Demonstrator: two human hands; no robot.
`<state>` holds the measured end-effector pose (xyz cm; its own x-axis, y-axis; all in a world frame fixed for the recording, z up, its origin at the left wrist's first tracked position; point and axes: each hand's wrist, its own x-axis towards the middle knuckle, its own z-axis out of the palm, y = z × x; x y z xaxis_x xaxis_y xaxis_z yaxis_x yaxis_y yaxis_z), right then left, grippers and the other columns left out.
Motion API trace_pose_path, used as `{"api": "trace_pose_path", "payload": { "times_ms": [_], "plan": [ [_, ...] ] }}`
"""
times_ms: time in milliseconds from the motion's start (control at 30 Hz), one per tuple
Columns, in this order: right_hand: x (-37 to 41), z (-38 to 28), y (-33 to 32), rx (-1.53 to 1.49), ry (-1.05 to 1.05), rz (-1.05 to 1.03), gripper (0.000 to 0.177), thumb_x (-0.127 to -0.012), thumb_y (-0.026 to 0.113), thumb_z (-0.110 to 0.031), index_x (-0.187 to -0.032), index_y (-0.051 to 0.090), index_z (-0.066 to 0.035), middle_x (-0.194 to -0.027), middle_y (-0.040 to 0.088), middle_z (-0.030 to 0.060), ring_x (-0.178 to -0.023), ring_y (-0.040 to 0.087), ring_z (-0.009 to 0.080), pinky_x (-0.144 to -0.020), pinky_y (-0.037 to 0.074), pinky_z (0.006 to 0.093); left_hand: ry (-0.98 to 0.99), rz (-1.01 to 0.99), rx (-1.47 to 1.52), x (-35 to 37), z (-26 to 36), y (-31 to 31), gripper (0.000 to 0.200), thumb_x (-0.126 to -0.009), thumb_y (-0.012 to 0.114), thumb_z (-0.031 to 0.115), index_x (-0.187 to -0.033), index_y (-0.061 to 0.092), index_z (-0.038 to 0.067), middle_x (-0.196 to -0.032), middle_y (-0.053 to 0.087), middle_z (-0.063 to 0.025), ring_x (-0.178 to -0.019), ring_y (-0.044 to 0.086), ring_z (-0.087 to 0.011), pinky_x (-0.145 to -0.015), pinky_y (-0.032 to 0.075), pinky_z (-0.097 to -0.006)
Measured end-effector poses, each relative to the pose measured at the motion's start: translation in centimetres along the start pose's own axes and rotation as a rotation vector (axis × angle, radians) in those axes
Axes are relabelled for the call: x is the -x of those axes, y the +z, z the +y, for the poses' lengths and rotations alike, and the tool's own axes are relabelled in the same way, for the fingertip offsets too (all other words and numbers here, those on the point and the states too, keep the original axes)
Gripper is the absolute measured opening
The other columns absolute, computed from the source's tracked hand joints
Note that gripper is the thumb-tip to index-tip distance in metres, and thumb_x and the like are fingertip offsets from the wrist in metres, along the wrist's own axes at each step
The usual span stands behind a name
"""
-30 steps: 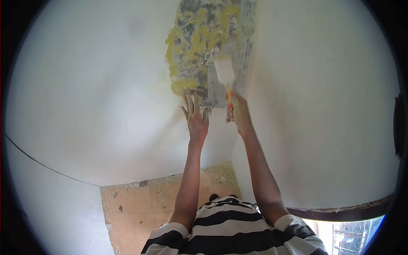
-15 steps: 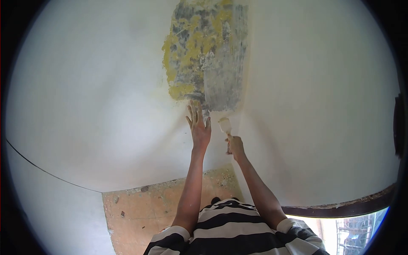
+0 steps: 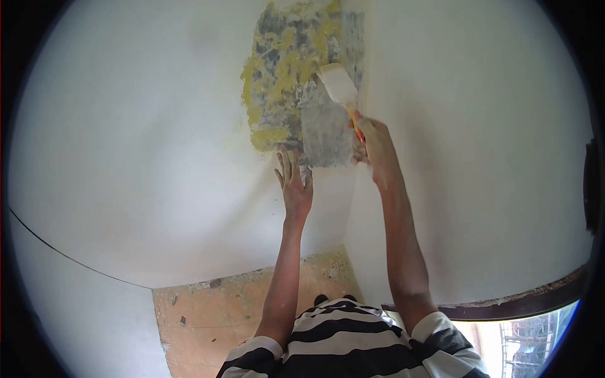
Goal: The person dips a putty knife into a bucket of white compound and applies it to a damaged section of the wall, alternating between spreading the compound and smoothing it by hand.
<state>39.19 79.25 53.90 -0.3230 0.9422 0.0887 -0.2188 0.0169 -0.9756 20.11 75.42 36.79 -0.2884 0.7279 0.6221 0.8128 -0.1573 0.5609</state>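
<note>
Scraper (image 3: 340, 88) extends up and left from the right hand (image 3: 377, 143), whose grip encloses the handle (image 3: 357, 125), long axis slanting over the mottled patch (image 3: 324, 135), while the left hand (image 3: 296, 192), spread and empty, sits farther off at the patch's lower edge.
</note>
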Motion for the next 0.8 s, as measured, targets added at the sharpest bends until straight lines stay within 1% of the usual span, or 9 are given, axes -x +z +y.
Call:
{"api": "trace_pose_path", "payload": {
  "times_ms": [100,167,367,433,467,567,633,700,800],
  "plan": [
    [-1.1,6.1,-0.6,-0.031,-0.061,-0.009,0.046,-0.105,0.054,-0.048,-0.100,0.060,-0.003,-0.056,0.040,-0.0040,-0.042,0.038,0.0077,-0.043,0.040,0.0284,-0.009,-0.010,-0.026,-0.2,-0.3,-0.1,0.074,-0.100,0.062,0.013,-0.164,0.024,0.013,-0.173,0.004,-0.0131,-0.159,0.004,-0.0385,-0.123,0.012,-0.0647],
    [-2.8,12.2,-1.0,-0.074,-0.002,-0.024,0.050,-0.103,0.053,-0.054,-0.098,0.060,-0.005,-0.056,0.040,-0.0046,-0.042,0.038,0.0077,-0.042,0.042,0.0285,-0.008,-0.006,-0.054,-0.2,-0.7,0.1,0.073,-0.100,0.061,0.012,-0.163,0.025,0.012,-0.173,0.006,-0.0137,-0.159,0.006,-0.0380,-0.123,0.013,-0.0644],
    [-1.4,29.1,-4.8,0.006,0.334,-0.013,0.050,-0.102,0.052,-0.059,-0.091,0.060,-0.011,-0.057,0.041,-0.0053,-0.042,0.039,0.0089,-0.043,0.043,0.0297,-0.008,-0.010,-0.084,-0.1,-1.3,0.7,0.071,-0.100,0.061,0.013,-0.162,0.027,0.011,-0.173,0.008,-0.0137,-0.159,0.007,-0.0373,-0.123,0.015,-0.0641],
    [0.6,31.5,-6.2,-0.030,0.501,0.013,0.051,-0.101,0.056,-0.059,-0.088,0.058,-0.010,-0.054,0.038,-0.0044,-0.040,0.036,0.0085,-0.041,0.043,0.0323,-0.015,-0.035,-0.089,0.3,-1.3,0.9,0.071,-0.100,0.061,0.014,-0.162,0.027,0.011,-0.173,0.008,-0.0136,-0.159,0.007,-0.0374,-0.123,0.015,-0.0641],
    [1.2,32.1,-6.8,-0.035,0.498,0.020,0.051,-0.101,0.056,-0.059,-0.088,0.058,-0.010,-0.054,0.038,-0.0044,-0.040,0.036,0.0085,-0.041,0.043,0.0323,-0.013,-0.041,-0.097,0.4,-1.3,1.1,0.071,-0.100,0.061,0.014,-0.162,0.027,0.011,-0.173,0.009,-0.0136,-0.159,0.007,-0.0375,-0.123,0.016,-0.0641],
    [1.2,31.2,-7.6,-0.054,0.574,0.126,0.049,-0.099,0.062,-0.054,-0.087,0.060,-0.007,-0.054,0.040,-0.0031,-0.040,0.037,0.0103,-0.042,0.045,0.0348,-0.012,-0.048,-0.097,0.5,-1.3,1.5,0.071,-0.100,0.061,0.015,-0.162,0.027,0.012,-0.173,0.008,-0.0134,-0.158,0.007,-0.0375,-0.123,0.016,-0.0643],
    [-0.9,28.3,-7.8,0.096,0.412,0.122,0.046,-0.097,0.067,-0.048,-0.086,0.064,-0.003,-0.055,0.041,-0.0018,-0.041,0.039,0.0123,-0.044,0.047,0.0360,-0.020,-0.058,-0.091,0.5,-1.2,1.7,0.071,-0.100,0.061,0.015,-0.162,0.028,0.013,-0.173,0.008,-0.0132,-0.158,0.007,-0.0374,-0.123,0.016,-0.0644],
    [-3.2,21.1,-6.7,-0.008,0.305,0.165,0.045,-0.095,0.071,-0.043,-0.084,0.066,0.001,-0.054,0.042,-0.0015,-0.041,0.039,0.0139,-0.044,0.046,0.0357,-0.012,-0.048,-0.059,0.4,-1.0,1.8,0.072,-0.099,0.062,0.014,-0.162,0.028,0.013,-0.173,0.007,-0.0132,-0.158,0.008,-0.0375,-0.123,0.016,-0.0647],
    [-4.3,8.7,-4.6,0.021,0.184,0.126,0.039,-0.094,0.070,-0.038,-0.086,0.066,0.000,-0.056,0.042,-0.0025,-0.043,0.040,0.0127,-0.044,0.042,0.0345,-0.024,-0.051,-0.080,0.4,-1.0,1.9,0.072,-0.099,0.063,0.012,-0.162,0.029,0.014,-0.173,0.007,-0.0135,-0.158,0.008,-0.0380,-0.123,0.015,-0.0650]
  ]
}}
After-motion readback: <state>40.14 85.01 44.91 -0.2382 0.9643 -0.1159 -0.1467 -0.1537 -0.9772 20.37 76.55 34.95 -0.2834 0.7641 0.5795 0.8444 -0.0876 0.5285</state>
